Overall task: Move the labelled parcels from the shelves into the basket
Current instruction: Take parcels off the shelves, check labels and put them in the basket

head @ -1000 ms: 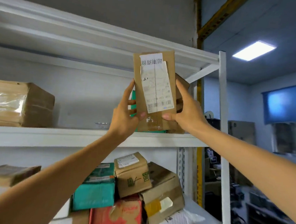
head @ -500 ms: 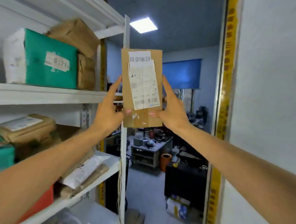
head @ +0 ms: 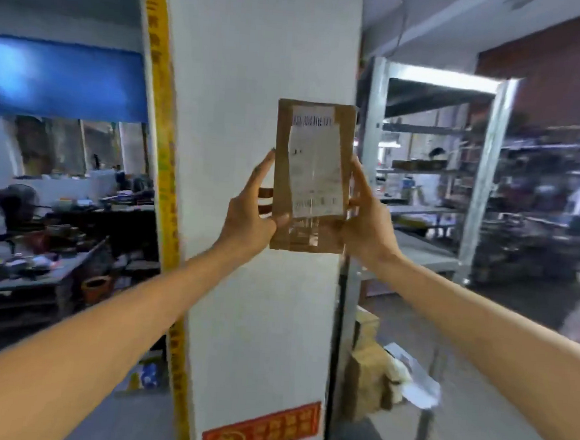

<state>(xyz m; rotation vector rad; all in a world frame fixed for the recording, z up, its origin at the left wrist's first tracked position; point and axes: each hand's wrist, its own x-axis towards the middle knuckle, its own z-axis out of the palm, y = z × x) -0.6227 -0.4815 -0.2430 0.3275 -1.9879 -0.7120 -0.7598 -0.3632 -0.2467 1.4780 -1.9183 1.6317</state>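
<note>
Carried clear of the shelves since a moment ago, flat brown cardboard parcel with white label [head: 311, 176] upright, clamped between left hand [head: 248, 213] and right hand [head: 367, 221] fingers before a white pillar [head: 257, 80], basket nowhere in view, so presumably mid-transfer.

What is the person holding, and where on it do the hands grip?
A brown parcel with a white label, upright, gripped at its lower side edges by the left hand and right hand.
</note>
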